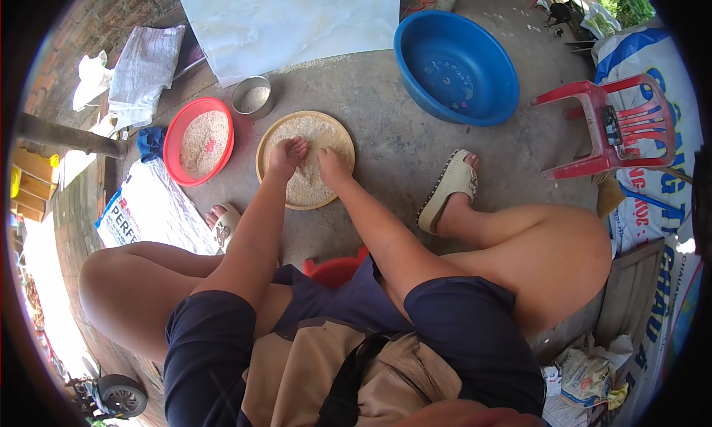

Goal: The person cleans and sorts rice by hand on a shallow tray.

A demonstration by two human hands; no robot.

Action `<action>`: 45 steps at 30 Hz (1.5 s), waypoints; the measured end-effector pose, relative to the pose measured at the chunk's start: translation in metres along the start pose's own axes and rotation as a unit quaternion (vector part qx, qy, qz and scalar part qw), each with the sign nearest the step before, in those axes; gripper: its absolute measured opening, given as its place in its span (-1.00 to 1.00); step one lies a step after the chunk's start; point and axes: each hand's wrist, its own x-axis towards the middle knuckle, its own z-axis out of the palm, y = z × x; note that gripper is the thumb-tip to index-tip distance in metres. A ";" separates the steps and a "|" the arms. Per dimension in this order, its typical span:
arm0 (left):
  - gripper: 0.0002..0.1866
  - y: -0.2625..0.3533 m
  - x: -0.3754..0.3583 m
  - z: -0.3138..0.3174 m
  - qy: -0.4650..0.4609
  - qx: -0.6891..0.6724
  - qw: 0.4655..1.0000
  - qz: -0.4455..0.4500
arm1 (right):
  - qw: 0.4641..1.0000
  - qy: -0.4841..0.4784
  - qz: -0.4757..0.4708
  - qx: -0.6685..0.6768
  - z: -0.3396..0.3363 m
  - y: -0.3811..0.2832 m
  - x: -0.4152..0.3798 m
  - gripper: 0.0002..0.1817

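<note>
Landmark is the round woven tray (271, 141) on the concrete floor, w/ a layer of pale grain (315, 130) spread on it. Both hands are on this tray: the left hand (285, 157) lies on the grain at the tray's near-left part, fingers together and bent a little, palm down; the right hand (332, 166) is just beside it toward the tray's middle, flat on the grain, fingers also close. I cannot see anything pinched in either hand; whether some grains are under the fingers, cannot tell. Just left of the tray is a red plastic bowl (176, 134) w/ similar grain inside, and just behind the tray, between it and a big white sheet (297, 19), stands a small metal tin (253, 96). To the right of the tray, well apart, is an empty blue basin (456, 67), and further right a tipped red plastic chair (615, 127). One sandal foot (449, 190) rests near the tray's right side, the other foot (225, 225) near its front-left. Risks, in my judgement: the tray rim is low, so a wide sweep of the hands can push grain over the edge onto the floor, esp. at the near rim where both hands press. Pressing on one side may tip the tray. A foot shifting could knock the rim, and an elbow may hit the red bowl.
</note>
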 end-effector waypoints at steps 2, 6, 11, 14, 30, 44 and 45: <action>-0.67 -0.003 0.002 0.003 -0.003 0.019 1.000 -0.014 | 0.999 0.030 0.012 0.025 0.003 -0.004 0.003 -0.90; -0.67 -0.014 0.015 -0.004 -0.053 0.042 0.998 -0.020 | 0.988 0.097 -0.037 0.117 -0.004 -0.028 0.017 -0.90; -0.67 -0.011 0.020 -0.009 -0.097 0.029 0.993 -0.060 | 0.978 0.129 -0.091 0.137 -0.010 -0.043 0.023 -0.90; -0.68 -0.007 0.020 -0.012 -0.090 0.010 0.995 -0.044 | 0.980 0.138 -0.083 0.116 -0.010 -0.034 0.014 -0.88; -0.70 0.005 -0.006 -0.005 0.015 -0.011 1.000 -0.002 | 0.992 -0.064 -0.093 -0.052 0.006 -0.011 -0.003 -0.69; -0.68 -0.004 0.016 -0.016 -0.018 0.006 1.000 -0.018 | 0.987 0.090 0.012 0.131 0.006 -0.027 0.015 -0.90; -0.68 -0.006 0.023 -0.020 -0.029 0.001 0.999 -0.023 | 0.975 0.135 0.004 0.175 0.001 -0.037 0.021 -0.94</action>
